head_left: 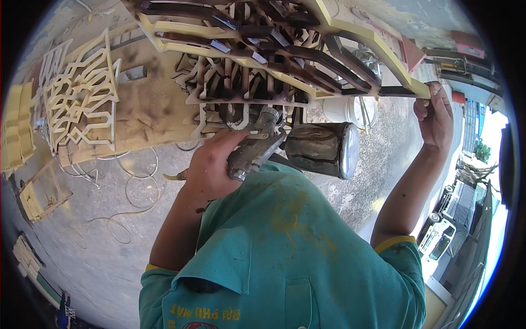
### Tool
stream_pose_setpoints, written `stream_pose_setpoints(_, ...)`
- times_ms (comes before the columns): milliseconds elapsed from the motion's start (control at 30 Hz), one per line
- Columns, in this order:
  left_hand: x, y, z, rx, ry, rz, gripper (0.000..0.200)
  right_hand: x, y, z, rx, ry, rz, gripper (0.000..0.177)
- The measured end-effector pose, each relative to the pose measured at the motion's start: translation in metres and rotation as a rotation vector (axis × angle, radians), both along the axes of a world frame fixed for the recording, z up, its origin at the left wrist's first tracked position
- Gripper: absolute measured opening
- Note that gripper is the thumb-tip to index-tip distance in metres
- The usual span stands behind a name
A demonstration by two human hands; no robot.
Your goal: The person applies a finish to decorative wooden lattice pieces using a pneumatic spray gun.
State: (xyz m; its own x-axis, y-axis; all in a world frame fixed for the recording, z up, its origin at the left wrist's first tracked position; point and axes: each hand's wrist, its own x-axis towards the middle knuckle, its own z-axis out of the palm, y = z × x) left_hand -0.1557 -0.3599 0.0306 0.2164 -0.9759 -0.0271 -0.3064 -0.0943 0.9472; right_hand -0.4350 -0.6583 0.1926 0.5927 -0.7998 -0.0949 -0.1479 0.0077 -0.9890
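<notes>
My left hand [213, 164] is closed around the body of a paint-stained metal spray gun [256, 152]. A metal paint cup [322, 149] with dark streaks is attached to the gun and lies to its right. My right hand [436, 115] pinches the right corner of a cream lattice panel [378, 41], holding it up at the top of the view. Dark brown paint covers many of the panel's inner faces, while its outer edges stay cream. Behind the gun is another brown-stained lattice piece [246, 100].
Unpainted cream lattice panels [82, 98] lie at left on a stained board [145, 109]. A white bucket [342, 109] stands beyond the cup. A thin hose [129, 197] loops across the concrete floor. Parked vehicles [438, 238] are at far right.
</notes>
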Motion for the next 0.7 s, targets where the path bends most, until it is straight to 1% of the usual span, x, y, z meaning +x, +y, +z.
stream_pose_setpoints(33, -0.009, -0.006, 0.002, 0.004, 0.006, 0.018, 0.052, -0.001, -0.003, 0.000, -0.003, -0.006, 0.017, 0.020)
stream_pose_setpoints(133, -0.029, -0.021, -0.002, -0.054, -0.082, 0.143, 0.052, -0.002, -0.007, -0.001, 0.006, -0.019, 0.051, 0.021)
stream_pose_setpoints(267, -0.036, -0.033, -0.001, 0.012, -0.092, 0.253, 0.051, -0.007, -0.015, -0.005, 0.036, -0.074, 0.110, 0.020)
stream_pose_setpoints(400, -0.033, -0.040, -0.001, -0.026, -0.153, 0.231, 0.050, -0.009, -0.017, -0.007, 0.054, -0.101, 0.186, 0.020)
stream_pose_setpoints(500, -0.032, -0.047, 0.004, 0.020, -0.098, 0.184, 0.050, -0.009, -0.015, -0.008, 0.047, -0.117, 0.186, 0.021)
stream_pose_setpoints(600, -0.030, -0.052, 0.004, -0.007, -0.142, 0.134, 0.050, -0.010, -0.014, -0.008, 0.051, -0.107, 0.167, 0.021)
stream_pose_setpoints(700, -0.029, -0.056, -0.004, -0.074, -0.166, 0.095, 0.051, -0.005, -0.007, -0.007, 0.025, -0.083, 0.070, 0.021)
